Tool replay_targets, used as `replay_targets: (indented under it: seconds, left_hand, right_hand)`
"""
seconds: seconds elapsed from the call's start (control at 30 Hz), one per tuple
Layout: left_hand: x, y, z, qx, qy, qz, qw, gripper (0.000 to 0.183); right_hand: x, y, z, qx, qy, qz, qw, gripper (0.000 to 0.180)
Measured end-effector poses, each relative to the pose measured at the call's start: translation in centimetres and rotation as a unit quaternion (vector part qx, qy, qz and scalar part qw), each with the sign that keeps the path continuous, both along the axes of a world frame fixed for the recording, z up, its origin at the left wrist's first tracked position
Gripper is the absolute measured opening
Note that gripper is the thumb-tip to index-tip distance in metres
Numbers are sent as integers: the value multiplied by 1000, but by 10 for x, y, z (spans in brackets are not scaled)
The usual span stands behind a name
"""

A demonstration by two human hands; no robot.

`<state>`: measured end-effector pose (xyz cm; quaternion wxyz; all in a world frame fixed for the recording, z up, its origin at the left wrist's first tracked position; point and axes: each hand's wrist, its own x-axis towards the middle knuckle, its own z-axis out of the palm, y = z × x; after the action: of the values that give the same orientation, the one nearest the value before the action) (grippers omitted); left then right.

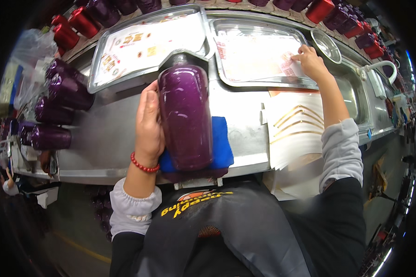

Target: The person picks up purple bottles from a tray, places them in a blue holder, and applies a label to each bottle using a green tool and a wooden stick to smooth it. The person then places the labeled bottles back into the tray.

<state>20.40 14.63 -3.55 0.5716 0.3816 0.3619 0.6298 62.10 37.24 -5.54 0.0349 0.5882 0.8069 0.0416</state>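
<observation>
A glossy purple bottle lies before me with its neck pointing away, above a blue cloth. My left hand holds its left side, with the palm and thumb along the wall and the other fingers partly hidden. My right hand reaches into the right metal tray. Its fingertips touch a sheet with red print, and whether they pinch it I cannot tell. Behind the bottle's neck stands a dark angular holder.
Left of the bottle, several purple bottles lie on the steel worktop. A second tray holds printed sheets. Papers with gold lines overhang the front edge. A metal bowl, a sink and a white faucet are at right.
</observation>
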Motion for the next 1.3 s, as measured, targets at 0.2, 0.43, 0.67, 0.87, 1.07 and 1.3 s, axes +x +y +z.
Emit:
replay_targets:
  seconds: [0.2, 0.43, 0.67, 0.87, 1.07, 1.3]
  left_hand:
    - [-1, 2, -2, -10, 16, -9, 1000, 50]
    - [-3, 0, -1, -11, 20, 6, 1000, 49]
    - [-3, -14, -4, 57, 231, 69, 969, 68]
    - [-10, -90, 3, 176, 567, 38, 804, 112]
    - [-10, -85, -9, 176, 632, 98, 748, 107]
    - [-7, -80, 0, 266, 646, 95, 709, 92]
  right_hand:
    - [64, -5, -11, 131, 66, -56, 988, 18]
    - [86, 35, -37, 67, 94, -183, 976, 37]
    - [75, 0, -19, 213, -10, -54, 976, 20]
    - [-40, -58, 67, 169, 182, 193, 949, 11]
    - [-131, -128, 140, 55, 272, 312, 909, 13]
    - [-165, -164, 173, 58, 282, 382, 878, 15]
